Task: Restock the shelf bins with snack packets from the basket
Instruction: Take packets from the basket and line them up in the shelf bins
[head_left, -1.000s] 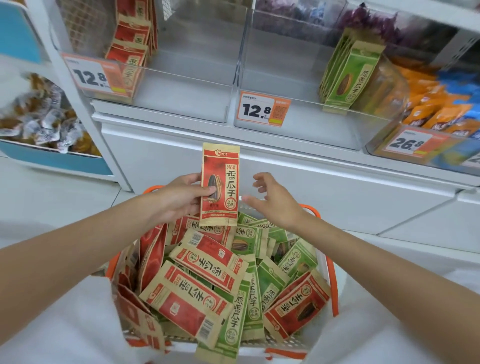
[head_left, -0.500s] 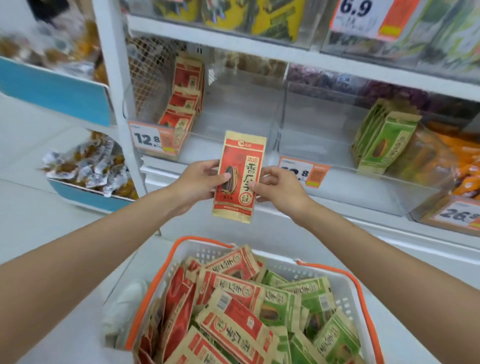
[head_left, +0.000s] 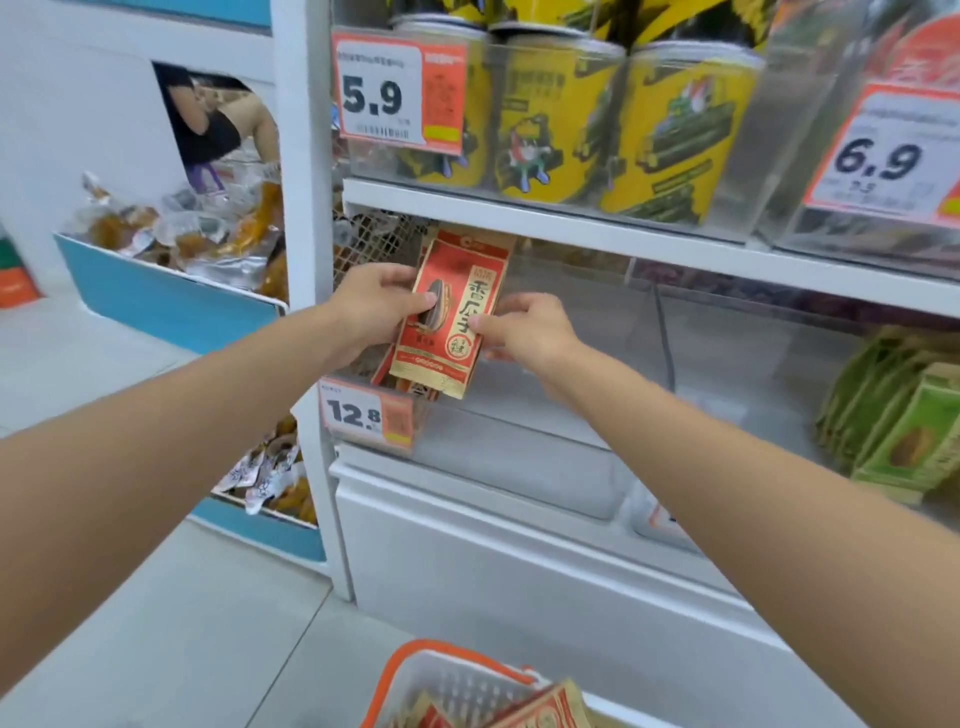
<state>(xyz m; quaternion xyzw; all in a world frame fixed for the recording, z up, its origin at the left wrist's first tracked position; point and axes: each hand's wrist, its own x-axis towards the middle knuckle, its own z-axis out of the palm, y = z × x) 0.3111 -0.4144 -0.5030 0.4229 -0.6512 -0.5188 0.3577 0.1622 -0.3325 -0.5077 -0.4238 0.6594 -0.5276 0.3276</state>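
Holding: red packet (head_left: 451, 317), pinched by left hand (head_left: 371, 310) and right hand (head_left: 522, 327), at clear bin's (head_left: 545, 467) left front corner.

Two bare arms are all I see of myself. My left forearm (head_left: 182, 441) fills the lower left of the frame, broad at the edge and narrowing toward the wrist. My right forearm (head_left: 753, 493) does the same from the lower right. Both are uncovered along their whole visible length, the surface smooth and even. My left hand (head_left: 371, 312), just left of centre, and my right hand (head_left: 524, 332), at centre, are bare too, with rounded knuckles. A short thumbnail shows on the left one, but the picture is too soft there to tell more.
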